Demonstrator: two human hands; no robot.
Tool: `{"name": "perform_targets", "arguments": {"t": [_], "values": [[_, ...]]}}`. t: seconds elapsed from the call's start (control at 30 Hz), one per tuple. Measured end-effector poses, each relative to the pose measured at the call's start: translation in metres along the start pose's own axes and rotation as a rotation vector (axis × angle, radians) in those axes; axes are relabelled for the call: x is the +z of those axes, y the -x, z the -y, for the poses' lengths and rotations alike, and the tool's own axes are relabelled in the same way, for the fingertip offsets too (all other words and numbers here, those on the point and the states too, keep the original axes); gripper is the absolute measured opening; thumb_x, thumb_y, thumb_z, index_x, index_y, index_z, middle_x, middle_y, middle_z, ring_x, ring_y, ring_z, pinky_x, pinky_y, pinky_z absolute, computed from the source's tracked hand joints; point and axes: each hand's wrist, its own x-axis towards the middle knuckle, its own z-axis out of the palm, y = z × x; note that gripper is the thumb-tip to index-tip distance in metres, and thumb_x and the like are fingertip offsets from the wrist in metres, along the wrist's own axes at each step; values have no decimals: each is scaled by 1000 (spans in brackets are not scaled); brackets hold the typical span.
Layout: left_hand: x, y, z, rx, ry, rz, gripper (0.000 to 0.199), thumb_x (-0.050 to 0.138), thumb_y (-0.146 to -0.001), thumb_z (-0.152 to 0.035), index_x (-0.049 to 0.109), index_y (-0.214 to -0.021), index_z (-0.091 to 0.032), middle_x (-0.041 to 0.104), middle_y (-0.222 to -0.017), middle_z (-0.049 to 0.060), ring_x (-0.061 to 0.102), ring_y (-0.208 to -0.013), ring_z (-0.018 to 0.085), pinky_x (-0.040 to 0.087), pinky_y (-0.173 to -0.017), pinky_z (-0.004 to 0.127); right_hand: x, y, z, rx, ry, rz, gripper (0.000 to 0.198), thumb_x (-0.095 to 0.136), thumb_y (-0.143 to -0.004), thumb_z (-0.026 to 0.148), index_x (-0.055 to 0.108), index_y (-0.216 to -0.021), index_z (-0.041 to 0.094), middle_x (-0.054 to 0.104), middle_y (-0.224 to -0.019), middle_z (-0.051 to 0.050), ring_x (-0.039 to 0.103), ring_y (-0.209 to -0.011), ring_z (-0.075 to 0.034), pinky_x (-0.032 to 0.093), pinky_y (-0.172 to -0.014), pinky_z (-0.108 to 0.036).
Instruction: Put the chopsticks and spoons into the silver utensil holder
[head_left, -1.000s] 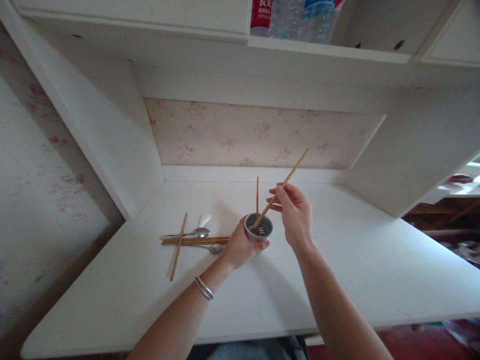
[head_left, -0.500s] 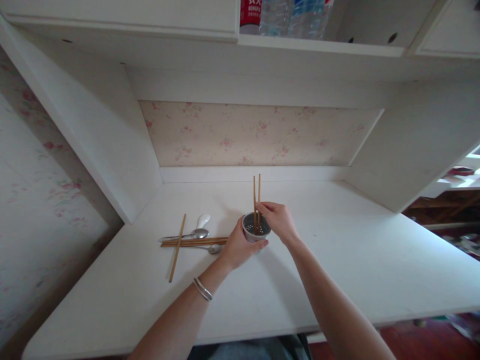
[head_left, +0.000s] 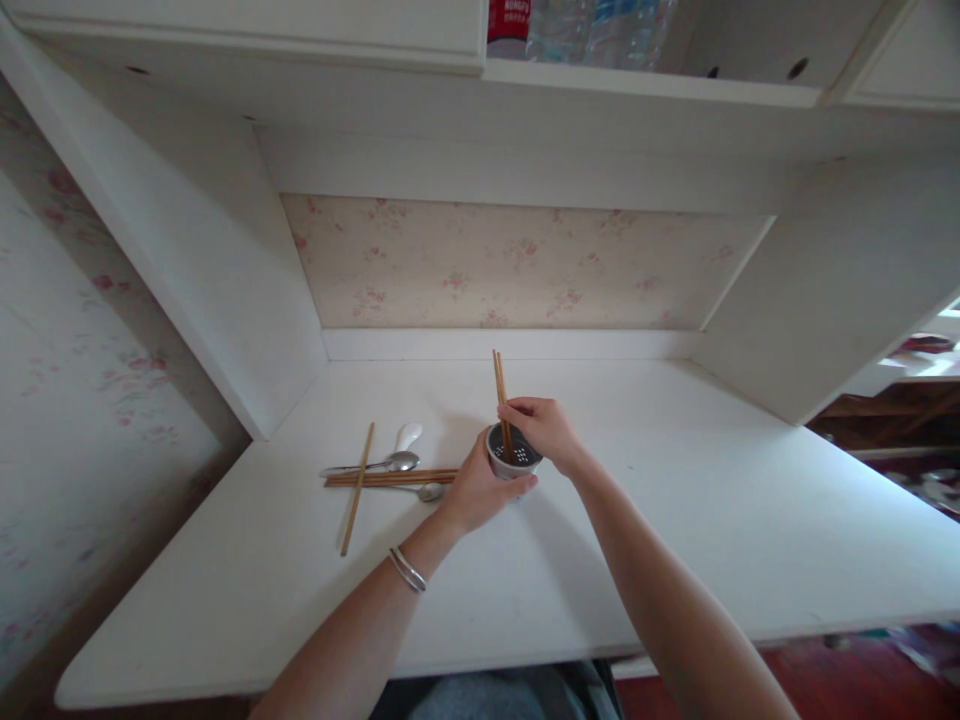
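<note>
My left hand [head_left: 482,487] is wrapped round a small round utensil holder [head_left: 516,470] with holes in its bottom. Two wooden chopsticks [head_left: 501,385] stand in it, leaning to the left, and my right hand [head_left: 541,430] pinches them just above the rim. To the left of the holder, several more chopsticks [head_left: 390,479] lie side by side, their right ends hidden behind my left hand. A metal spoon [head_left: 403,460] lies above them, and another spoon [head_left: 430,492] below. One single chopstick [head_left: 358,490] crosses over the pile. Behind sits a white spoon [head_left: 409,435].
Everything rests on a white desk [head_left: 675,520] with side panels and a back strip of floral wallpaper [head_left: 517,265]. Overhead, a shelf [head_left: 652,85] holds plastic bottles [head_left: 592,30] and a red-labelled one. The desk's front edge runs close to my body.
My right hand has shifted slightly left, and the two chopsticks have swung from upright and apart to leaning left and close together. The left hand keeps its hold on the holder.
</note>
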Motion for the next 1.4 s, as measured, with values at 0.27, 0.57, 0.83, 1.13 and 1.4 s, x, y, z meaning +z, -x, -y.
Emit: {"name": "perform_targets", "arguments": {"t": [0.27, 0.57, 0.83, 1.13, 1.4], "values": [[1, 0, -1, 8, 9, 1, 67, 79, -64, -28, 45, -122, -19, 60, -117, 10, 57, -106, 23, 42, -96, 41, -3, 2, -7, 89, -252, -179, 37, 64, -73, 51, 74, -86, 17, 72, -78, -5, 65, -71, -19, 48, -64, -29], [2, 0, -5, 17, 12, -14, 68, 79, -63, -26, 45, -121, -18, 59, -120, 10, 57, -109, 22, 42, -98, 40, 0, 11, -9, 111, -427, -115, 42, 70, -68, 45, 70, -100, 17, 72, -84, -5, 66, -75, -19, 51, -67, -29], [2, -1, 1, 19, 4, -9, 67, 79, -64, -27, 45, -121, -18, 59, -119, 10, 57, -109, 22, 42, -98, 41, 2, 16, -9, 146, -483, -42, 41, 70, -69, 47, 71, -97, 17, 70, -79, -4, 64, -70, -18, 49, -62, -28], [2, 0, -3, 32, -23, -22, 69, 79, -63, -24, 45, -124, -20, 58, -121, 9, 56, -111, 22, 42, -98, 40, -1, 34, -23, 117, -623, -2, 57, 66, -76, 48, 52, -127, 27, 61, -122, -6, 59, -108, -22, 47, -92, -35], [5, -3, -4, 96, -4, 0, 64, 77, -64, -21, 47, -121, -19, 60, -117, 9, 58, -105, 22, 46, -93, 36, 7, 61, -35, 63, -693, 196, 101, 83, -59, 30, 26, -142, 29, 56, -129, -7, 54, -118, -24, 38, -104, -42]]}}
